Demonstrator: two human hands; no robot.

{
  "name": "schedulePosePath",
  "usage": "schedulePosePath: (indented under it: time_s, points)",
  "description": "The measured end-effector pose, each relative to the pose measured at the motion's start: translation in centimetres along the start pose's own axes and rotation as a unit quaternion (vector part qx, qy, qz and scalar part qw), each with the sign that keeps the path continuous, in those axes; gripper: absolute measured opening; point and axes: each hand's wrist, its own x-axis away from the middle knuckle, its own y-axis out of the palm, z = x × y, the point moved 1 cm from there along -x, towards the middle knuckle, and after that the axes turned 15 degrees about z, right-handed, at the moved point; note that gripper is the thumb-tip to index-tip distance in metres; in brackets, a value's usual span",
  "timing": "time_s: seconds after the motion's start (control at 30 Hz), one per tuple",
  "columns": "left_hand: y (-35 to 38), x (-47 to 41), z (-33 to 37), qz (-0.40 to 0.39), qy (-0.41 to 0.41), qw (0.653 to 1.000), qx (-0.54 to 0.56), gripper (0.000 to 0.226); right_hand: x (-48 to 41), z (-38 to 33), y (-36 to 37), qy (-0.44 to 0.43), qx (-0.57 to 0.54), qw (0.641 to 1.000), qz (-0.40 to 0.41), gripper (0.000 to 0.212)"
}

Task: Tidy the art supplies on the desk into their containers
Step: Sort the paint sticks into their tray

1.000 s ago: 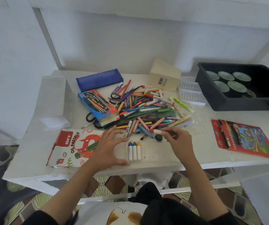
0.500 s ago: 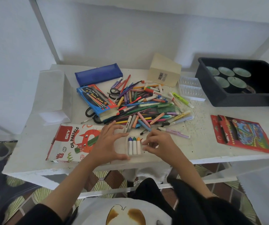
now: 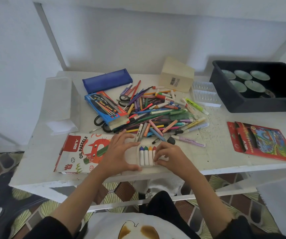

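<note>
The left hand (image 3: pixel 119 152) cups thumb and forefinger round the left end of the white tray (image 3: pixel 131 156) at the near edge of the bench (image 3: pixel 225 157). The right hand (image 3: pixel 170 155) curls its fingertips onto a red pastel (image 3: pixel 154 149), fourth in the tray's row and mostly hidden. The box (image 3: pixel 80 152) alongside reads "DIY OIL PASTELS". The tray's outline is faint.

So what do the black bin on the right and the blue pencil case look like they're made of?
The black bin is likely rigid matte plastic, given its moulded rim and rounded corners. The blue pencil case is probably woven synthetic fabric with slight sheen; it lies flat, soft-edged.
</note>
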Motion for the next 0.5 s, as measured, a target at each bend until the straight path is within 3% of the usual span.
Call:
schedulePosePath:
  time_s: [0.33, 0.5]
  points:
    - [0.0, 0.0, 0.1, -0.009, -0.009, 1.0, -0.003, 0.079, -1.4, -0.3, -0.8, -0.021, 0.066, 0.994, -0.083, 0.005]
    - [-0.2, -0.1, 0.2, -0.015, -0.012, 1.0, -0.005, 0.079, -4.2, -1.0, -2.7, -0.009, 0.043, 0.998, -0.042, 0.006]
